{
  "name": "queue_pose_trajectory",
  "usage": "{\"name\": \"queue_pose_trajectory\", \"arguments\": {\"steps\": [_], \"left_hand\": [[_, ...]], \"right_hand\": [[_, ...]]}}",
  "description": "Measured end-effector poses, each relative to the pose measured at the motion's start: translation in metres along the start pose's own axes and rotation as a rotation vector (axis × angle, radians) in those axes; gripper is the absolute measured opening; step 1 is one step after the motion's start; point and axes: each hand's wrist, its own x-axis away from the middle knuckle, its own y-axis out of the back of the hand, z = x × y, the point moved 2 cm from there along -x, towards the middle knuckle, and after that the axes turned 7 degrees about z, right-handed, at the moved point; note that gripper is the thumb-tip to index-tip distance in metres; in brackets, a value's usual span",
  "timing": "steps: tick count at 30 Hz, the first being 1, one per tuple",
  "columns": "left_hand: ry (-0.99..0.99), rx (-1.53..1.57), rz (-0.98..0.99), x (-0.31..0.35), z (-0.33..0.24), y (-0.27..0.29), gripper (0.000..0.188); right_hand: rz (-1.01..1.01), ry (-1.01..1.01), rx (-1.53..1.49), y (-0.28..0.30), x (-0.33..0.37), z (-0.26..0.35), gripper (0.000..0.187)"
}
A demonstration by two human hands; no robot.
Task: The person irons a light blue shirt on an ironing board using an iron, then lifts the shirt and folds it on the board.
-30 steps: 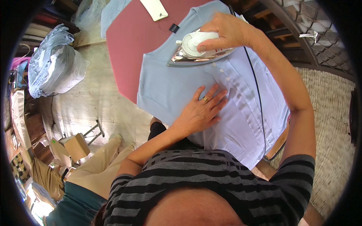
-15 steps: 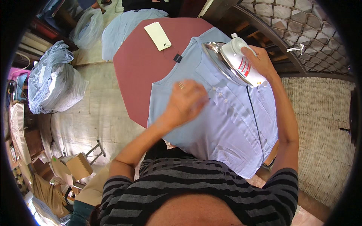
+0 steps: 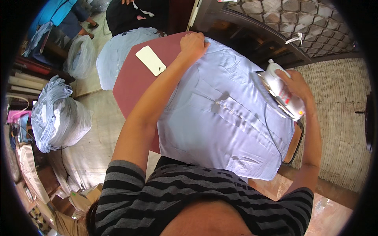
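A light blue shirt (image 3: 197, 129) with a short row of white buttons lies spread on a dark red padded ironing board (image 3: 132, 84). At its far edge my left hand (image 3: 193, 44) has its fingers bent closed on the cloth; their tips are partly hidden. My right hand (image 3: 296, 84) is wrapped round the handle of a white and chrome iron (image 3: 275, 84), which is over the shirt's right edge. The iron's dark cord (image 3: 271, 133) trails across the cloth. A pale card-like pad (image 3: 151, 60) lies on the board, left of my left forearm.
Folded light blue shirts (image 3: 114, 59) lie beyond the board, near black clothing (image 3: 136, 19). Plastic-wrapped clothes (image 3: 67, 122) and a clear bag (image 3: 80, 57) stand on the left floor. A person in blue (image 3: 55, 13) is at far left. A metal lattice gate (image 3: 271, 17) borders the far right.
My left hand has moved from the shirt's middle to its far edge and closed there. The iron in my right hand has shifted right and nearer. The shirt's far part lies differently.
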Motion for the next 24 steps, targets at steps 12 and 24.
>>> {"name": "queue_pose_trajectory", "arguments": {"steps": [12, 24], "left_hand": [[-0.010, 0.622, 0.082, -0.023, 0.026, -0.004, 0.022], [0.201, 0.504, 0.228, 0.035, 0.024, 0.037, 0.048]], "right_hand": [[-0.178, 0.226, -0.165, -0.022, -0.010, -0.012, 0.049], [-0.022, 0.548, -0.155, -0.062, -0.100, 0.098, 0.054]]}}
